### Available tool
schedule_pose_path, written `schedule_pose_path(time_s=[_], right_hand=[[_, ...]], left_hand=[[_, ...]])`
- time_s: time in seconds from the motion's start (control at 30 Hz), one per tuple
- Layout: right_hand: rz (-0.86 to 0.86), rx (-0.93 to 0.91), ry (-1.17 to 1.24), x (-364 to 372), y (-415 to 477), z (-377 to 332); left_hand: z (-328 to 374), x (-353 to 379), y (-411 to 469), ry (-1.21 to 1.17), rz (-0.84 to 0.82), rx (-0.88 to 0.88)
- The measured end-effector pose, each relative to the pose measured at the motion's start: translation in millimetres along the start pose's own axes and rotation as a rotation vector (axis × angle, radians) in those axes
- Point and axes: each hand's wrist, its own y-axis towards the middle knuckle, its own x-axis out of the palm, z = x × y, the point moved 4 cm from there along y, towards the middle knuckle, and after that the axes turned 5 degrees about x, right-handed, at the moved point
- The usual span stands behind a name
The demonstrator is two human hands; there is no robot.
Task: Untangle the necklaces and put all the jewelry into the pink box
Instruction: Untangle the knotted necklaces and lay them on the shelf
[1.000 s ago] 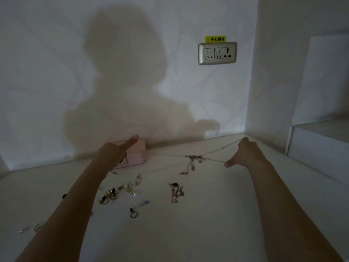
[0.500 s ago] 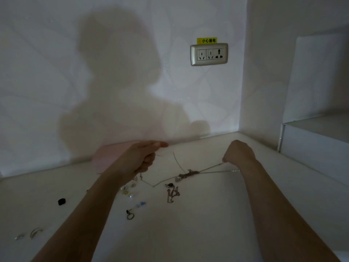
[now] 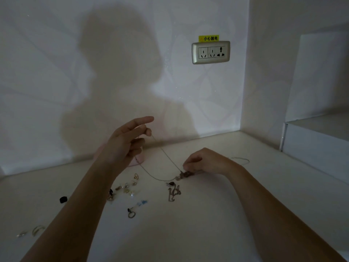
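Holds the left hand [image 3: 128, 142] raised, thumb and finger pinching a thin necklace chain [image 3: 164, 155] running down to a tangled knot [image 3: 184, 174]; pinches that knot against the white table [image 3: 207, 233] with the curled right hand [image 3: 205, 161]; hides most of the pink box [image 3: 140, 160] behind the left hand, by the wall; shows earrings [image 3: 128, 187], a pendant [image 3: 174, 192] and a ring [image 3: 131, 214] scattered near the knot.

white surface [image 3: 188, 239] | pink box [image 3: 139, 160] (half hidden) | loose earrings [image 3: 126, 188] | knotted necklaces [image 3: 182, 175] | rings [image 3: 37, 229]
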Motion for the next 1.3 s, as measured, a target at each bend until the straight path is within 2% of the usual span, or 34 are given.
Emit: schedule_pose_path(time_s=[0.13, 0.27, 0.43, 0.57, 0.67, 0.73, 0.83, 1.0, 1.13, 1.23, 1.3], right_hand=[[-0.014, -0.061, -0.085, 15, 3, -9], [0.023, -0.06, 0.002, 14, 5, -8], [0.093, 0.024, 0.051, 0, 6, 5], [0.136, 0.06, 0.123, -9, 5, 11], [0.221, 0.053, 0.066, -15, 5, 12], [0.243, 0.043, 0.194, -17, 6, 12], [0.23, 0.053, 0.395, -17, 7, 10], [0.171, 0.074, 0.562, -13, 8, 5], [0.108, 0.05, 0.564, -10, 5, 1], [0.049, 0.041, 0.544, -5, 2, -4], [-0.003, 0.011, 0.509, -2, 1, -11]], left_hand=[[4, -5, -1, 0.014, 0.012, 0.014], [1, -10, 2, -0.002, 0.032, -0.001], [-14, -33, 7, -0.002, 0.284, -0.038], [-25, -41, 8, -0.078, 0.376, -0.026], [-26, -45, 7, 0.037, 0.431, -0.002], [-25, -48, 6, 0.18, 0.457, -0.003], [-31, -48, 4, 0.327, 0.439, -0.063], [-63, -42, 4, 0.617, 0.353, -0.199], [-92, -27, -2, 0.886, 0.191, -0.247], [-99, -10, -9, 1.12, 0.062, -0.192], [-96, 1, -9, 1.165, 0.008, -0.146]])
